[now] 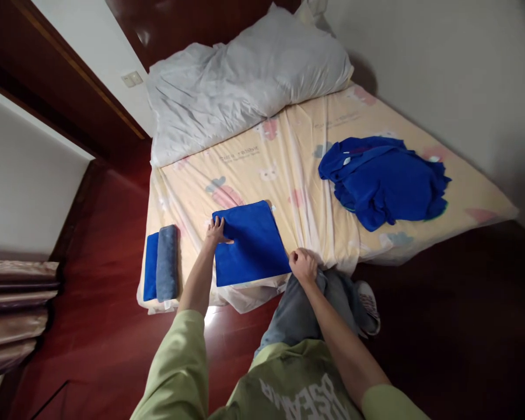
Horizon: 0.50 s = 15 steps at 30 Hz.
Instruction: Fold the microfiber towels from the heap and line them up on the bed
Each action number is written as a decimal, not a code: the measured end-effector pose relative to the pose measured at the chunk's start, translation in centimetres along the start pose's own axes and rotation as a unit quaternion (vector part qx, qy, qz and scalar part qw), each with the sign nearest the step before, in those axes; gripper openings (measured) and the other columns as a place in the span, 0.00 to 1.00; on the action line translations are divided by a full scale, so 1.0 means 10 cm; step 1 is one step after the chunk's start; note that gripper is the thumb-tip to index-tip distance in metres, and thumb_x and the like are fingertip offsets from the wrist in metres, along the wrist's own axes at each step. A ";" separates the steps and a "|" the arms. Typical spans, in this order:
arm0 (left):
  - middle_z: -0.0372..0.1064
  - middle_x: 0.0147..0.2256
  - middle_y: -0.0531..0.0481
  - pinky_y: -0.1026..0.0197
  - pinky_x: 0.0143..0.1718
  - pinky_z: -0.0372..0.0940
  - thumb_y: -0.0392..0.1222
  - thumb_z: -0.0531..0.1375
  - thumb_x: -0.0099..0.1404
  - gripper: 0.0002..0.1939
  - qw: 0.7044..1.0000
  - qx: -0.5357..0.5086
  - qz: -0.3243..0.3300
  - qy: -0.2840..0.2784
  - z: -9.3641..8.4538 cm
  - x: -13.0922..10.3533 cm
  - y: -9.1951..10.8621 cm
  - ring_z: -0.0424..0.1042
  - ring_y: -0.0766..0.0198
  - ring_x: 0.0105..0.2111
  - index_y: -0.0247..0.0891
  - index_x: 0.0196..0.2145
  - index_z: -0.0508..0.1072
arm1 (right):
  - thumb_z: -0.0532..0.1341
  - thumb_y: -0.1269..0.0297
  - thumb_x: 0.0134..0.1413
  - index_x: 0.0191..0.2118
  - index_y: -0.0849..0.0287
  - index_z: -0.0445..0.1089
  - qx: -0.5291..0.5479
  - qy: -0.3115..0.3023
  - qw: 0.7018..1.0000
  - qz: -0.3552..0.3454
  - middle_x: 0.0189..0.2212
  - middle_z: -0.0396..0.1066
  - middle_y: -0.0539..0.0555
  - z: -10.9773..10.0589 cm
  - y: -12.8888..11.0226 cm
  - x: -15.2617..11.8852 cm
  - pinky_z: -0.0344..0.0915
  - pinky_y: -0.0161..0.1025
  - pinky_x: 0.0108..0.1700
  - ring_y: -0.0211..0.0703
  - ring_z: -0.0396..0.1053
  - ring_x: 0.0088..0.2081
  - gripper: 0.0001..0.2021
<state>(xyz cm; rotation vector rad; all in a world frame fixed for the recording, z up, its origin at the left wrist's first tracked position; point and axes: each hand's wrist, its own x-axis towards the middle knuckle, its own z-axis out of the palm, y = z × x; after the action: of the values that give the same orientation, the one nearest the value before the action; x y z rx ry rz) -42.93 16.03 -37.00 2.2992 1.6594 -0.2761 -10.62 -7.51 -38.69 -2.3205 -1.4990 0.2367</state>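
Observation:
A blue towel (pixel 251 245) lies flat as a rough square near the front edge of the bed. My left hand (pixel 217 231) rests on its left side, fingers spread over the cloth. At the towel's near right corner, my right hand (pixel 303 266) is closed, with that corner between its fingers. Left of the towel, a rolled grey-blue towel (pixel 167 262) lies beside a folded blue towel (pixel 151 266). A loose heap of blue towels (pixel 385 178) sits on the right part of the bed.
The bed (pixel 284 157) has a cream sheet with rabbit and carrot prints, wrinkled near the middle. A crumpled white quilt or pillow (pixel 249 70) lies along the headboard. Dark red floor (pixel 105 350) surrounds the bed's near side, and a curtain (pixel 17 315) hangs at left.

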 end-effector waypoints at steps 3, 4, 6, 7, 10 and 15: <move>0.36 0.71 0.22 0.29 0.67 0.39 0.67 0.72 0.46 0.67 1.000 0.007 0.000 0.013 -0.06 0.05 0.06 0.34 0.24 0.70 0.28 0.71 0.50 | 0.55 0.66 0.64 0.32 0.59 0.73 0.000 0.000 1.000 -0.002 0.33 0.76 0.61 -0.02 -0.01 0.01 0.55 0.42 0.43 0.51 0.70 0.40 0.12; 0.37 0.71 0.23 0.29 0.67 0.38 0.65 0.73 0.46 0.66 1.000 0.006 0.001 0.021 -0.09 0.03 0.10 0.33 0.24 0.70 0.28 0.71 0.51 | 0.55 0.66 0.64 0.31 0.59 0.73 0.002 0.001 1.000 -0.002 0.33 0.76 0.61 -0.03 -0.01 0.01 0.55 0.42 0.43 0.51 0.70 0.40 0.12; 0.37 0.71 0.25 0.29 0.67 0.36 0.59 0.75 0.47 0.64 0.999 0.002 0.013 0.050 -0.12 -0.08 0.22 0.31 0.25 0.70 0.29 0.71 0.51 | 0.55 0.66 0.64 0.31 0.59 0.73 0.009 0.002 1.000 0.002 0.33 0.76 0.61 -0.05 -0.02 0.00 0.56 0.42 0.44 0.51 0.70 0.40 0.12; 0.36 0.72 0.27 0.30 0.68 0.36 0.55 0.75 0.49 0.61 0.997 0.000 0.026 0.071 -0.11 -0.17 0.30 0.30 0.26 0.71 0.30 0.71 0.52 | 0.55 0.66 0.64 0.31 0.58 0.73 0.016 0.003 1.000 0.006 0.33 0.76 0.61 -0.06 -0.03 0.00 0.56 0.42 0.44 0.51 0.70 0.40 0.12; 0.34 0.73 0.36 0.35 0.71 0.37 0.45 0.65 0.63 0.45 0.985 -0.011 0.077 0.155 0.04 -0.59 0.60 0.30 0.38 0.72 0.35 0.72 0.52 | 0.53 0.66 0.66 0.33 0.57 0.73 0.037 0.002 0.999 0.023 0.32 0.76 0.60 -0.07 -0.04 0.00 0.57 0.41 0.44 0.49 0.70 0.39 0.13; 0.39 0.73 0.44 0.40 0.71 0.43 0.45 0.49 0.74 0.29 0.973 -0.071 0.070 0.208 0.58 -1.35 0.92 0.36 0.50 0.73 0.40 0.71 0.56 | 0.49 0.65 0.69 0.46 0.59 0.73 0.064 0.013 0.998 -0.005 0.41 0.76 0.62 -0.09 -0.04 -0.05 0.58 0.44 0.51 0.52 0.69 0.45 0.15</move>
<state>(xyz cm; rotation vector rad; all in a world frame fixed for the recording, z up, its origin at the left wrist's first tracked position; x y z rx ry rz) -38.40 -0.76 -37.01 2.4638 1.6165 0.3683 -10.93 -8.03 -37.77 -2.2080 -1.4385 0.2896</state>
